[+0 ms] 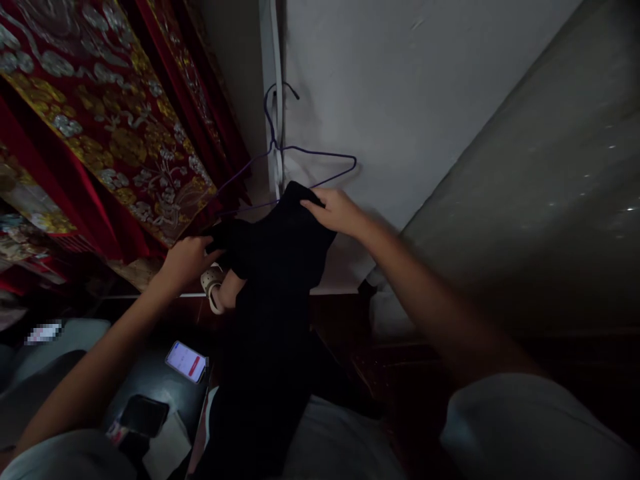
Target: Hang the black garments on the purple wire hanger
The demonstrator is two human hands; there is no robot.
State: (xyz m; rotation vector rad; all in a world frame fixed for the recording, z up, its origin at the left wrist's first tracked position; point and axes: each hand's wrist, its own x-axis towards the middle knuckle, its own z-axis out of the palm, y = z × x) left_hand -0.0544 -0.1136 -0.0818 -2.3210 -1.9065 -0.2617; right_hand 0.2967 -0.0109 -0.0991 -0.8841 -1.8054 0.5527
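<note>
A black garment (273, 293) hangs down in front of me, held up by both hands. My left hand (187, 260) is closed on its left upper edge. My right hand (335, 210) pinches the right upper corner. Just behind the garment's top, a thin purple wire hanger (320, 153) stands against the white wall, its hook up near a white vertical pipe (274, 100). The hanger's lower bar is partly hidden by the cloth.
A red and gold patterned curtain (100, 120) fills the upper left. A lit phone (187, 362) and a dark phone (144, 416) lie on a surface at lower left. A foot in a pale sandal (214, 285) shows behind the garment. A grey wall (525, 200) rises at right.
</note>
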